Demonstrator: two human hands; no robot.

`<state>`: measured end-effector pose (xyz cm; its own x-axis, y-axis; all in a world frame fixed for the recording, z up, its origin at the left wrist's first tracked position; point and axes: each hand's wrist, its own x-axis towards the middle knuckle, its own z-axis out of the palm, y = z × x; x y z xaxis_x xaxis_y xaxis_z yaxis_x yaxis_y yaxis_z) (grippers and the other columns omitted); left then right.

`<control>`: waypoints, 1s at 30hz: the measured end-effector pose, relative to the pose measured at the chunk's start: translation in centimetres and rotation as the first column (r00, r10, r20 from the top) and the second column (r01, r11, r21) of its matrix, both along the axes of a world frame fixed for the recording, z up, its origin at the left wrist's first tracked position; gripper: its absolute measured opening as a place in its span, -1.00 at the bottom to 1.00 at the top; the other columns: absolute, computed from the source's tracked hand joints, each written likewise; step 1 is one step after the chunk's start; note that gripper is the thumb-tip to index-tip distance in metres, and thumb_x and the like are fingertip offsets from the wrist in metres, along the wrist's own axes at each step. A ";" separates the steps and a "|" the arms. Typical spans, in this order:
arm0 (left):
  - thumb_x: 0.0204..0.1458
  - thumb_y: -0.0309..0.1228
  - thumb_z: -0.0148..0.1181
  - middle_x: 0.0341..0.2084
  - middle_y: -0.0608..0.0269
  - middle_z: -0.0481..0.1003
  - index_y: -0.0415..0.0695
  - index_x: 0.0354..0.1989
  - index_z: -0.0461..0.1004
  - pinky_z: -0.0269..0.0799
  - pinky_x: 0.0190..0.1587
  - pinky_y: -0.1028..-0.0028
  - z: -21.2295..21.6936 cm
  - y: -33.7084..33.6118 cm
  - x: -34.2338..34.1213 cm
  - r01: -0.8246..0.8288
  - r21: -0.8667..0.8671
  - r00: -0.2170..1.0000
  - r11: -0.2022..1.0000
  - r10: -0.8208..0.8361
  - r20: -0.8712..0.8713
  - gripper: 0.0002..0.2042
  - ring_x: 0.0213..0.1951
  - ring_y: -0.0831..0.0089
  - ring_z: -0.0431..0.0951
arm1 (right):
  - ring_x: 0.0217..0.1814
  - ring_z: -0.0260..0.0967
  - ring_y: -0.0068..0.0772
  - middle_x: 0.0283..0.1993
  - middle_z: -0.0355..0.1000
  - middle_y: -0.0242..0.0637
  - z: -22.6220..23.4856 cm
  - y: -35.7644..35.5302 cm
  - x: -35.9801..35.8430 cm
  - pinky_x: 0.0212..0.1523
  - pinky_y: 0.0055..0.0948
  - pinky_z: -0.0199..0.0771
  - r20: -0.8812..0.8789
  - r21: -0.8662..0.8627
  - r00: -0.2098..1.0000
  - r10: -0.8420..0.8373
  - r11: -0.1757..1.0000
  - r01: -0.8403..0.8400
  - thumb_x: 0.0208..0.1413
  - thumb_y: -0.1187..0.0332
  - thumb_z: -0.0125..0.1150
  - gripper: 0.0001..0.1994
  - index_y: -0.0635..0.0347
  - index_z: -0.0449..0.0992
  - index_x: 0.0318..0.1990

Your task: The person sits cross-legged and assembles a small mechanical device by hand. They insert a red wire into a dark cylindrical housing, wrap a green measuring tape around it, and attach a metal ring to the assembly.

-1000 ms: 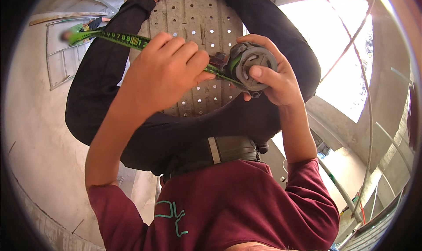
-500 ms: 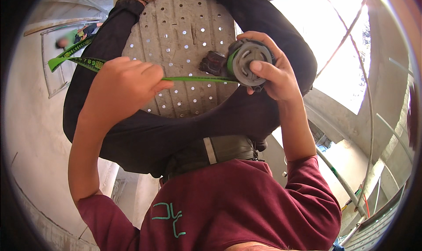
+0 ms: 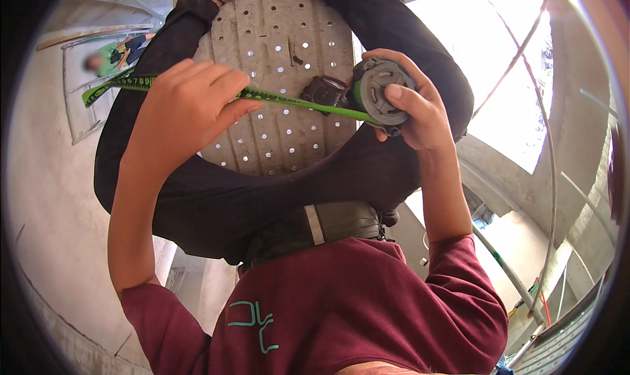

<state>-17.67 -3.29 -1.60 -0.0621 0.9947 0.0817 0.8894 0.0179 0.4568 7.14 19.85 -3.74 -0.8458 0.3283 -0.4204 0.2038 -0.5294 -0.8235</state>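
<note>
My right hand (image 3: pixel 423 109) is closed around a round grey tape measure reel (image 3: pixel 380 94) with a green edge, its thumb on the face. From the reel a green tape blade (image 3: pixel 308 104) runs leftward, slanting up to my left hand (image 3: pixel 187 106). The left fingers pinch the blade, and its loose end folds over beyond that hand. Just left of the reel a dark, worn casing-like piece (image 3: pixel 325 91) lies over the perforated plank; its exact kind cannot be made out.
I sit with dark-trousered legs (image 3: pixel 440 80) bent around a dusty perforated metal plank (image 3: pixel 262 60). Crossed ropes or thin poles (image 3: pixel 518 50) stand at the right before a bright opening. Another person in green (image 3: pixel 108 60) is at the far left, near a metal frame (image 3: pixel 69 106).
My left hand has risen, so the blade slants down toward the reel instead of running nearly level. The reel and my right hand have shifted slightly right.
</note>
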 end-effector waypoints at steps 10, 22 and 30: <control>0.07 -0.29 0.45 -0.11 0.14 0.60 -0.16 -0.04 0.60 0.46 0.06 0.18 0.3 0.5 4.0 -0.089 0.260 0.996 0.961 0.094 -0.007 -0.67 -0.02 0.09 0.58 | -0.27 0.60 -0.42 -0.05 0.59 -0.15 -0.1 -0.7 -0.5 -0.54 -0.50 0.61 0.050 0.032 0.999 -0.014 0.999 0.013 0.18 0.28 0.40 -0.44 0.34 0.42 0.28; 0.38 -0.36 0.21 0.14 0.13 0.49 -0.29 0.50 0.08 0.56 0.05 0.37 -4.2 1.9 14.9 -0.420 -0.259 -0.375 0.870 0.093 0.922 -0.38 0.12 0.43 0.53 | 0.04 0.56 -0.41 0.08 0.55 -0.15 -1.3 -4.7 -1.6 -0.06 -0.39 0.65 -0.023 -0.101 0.996 -0.081 0.992 0.078 0.24 0.32 0.36 -0.44 0.30 0.37 0.35; 0.34 -0.44 0.26 0.13 0.16 0.54 -0.33 0.46 0.16 0.60 0.02 0.42 -4.5 2.2 16.2 -0.530 -0.302 -0.381 0.792 0.096 0.920 -0.40 0.07 0.47 0.57 | 0.07 0.54 -0.38 0.12 0.53 -0.13 -2.1 -5.2 -1.3 0.05 -0.40 0.59 -0.084 0.008 0.992 -0.090 0.996 0.091 0.18 0.37 0.42 -0.37 0.29 0.32 0.38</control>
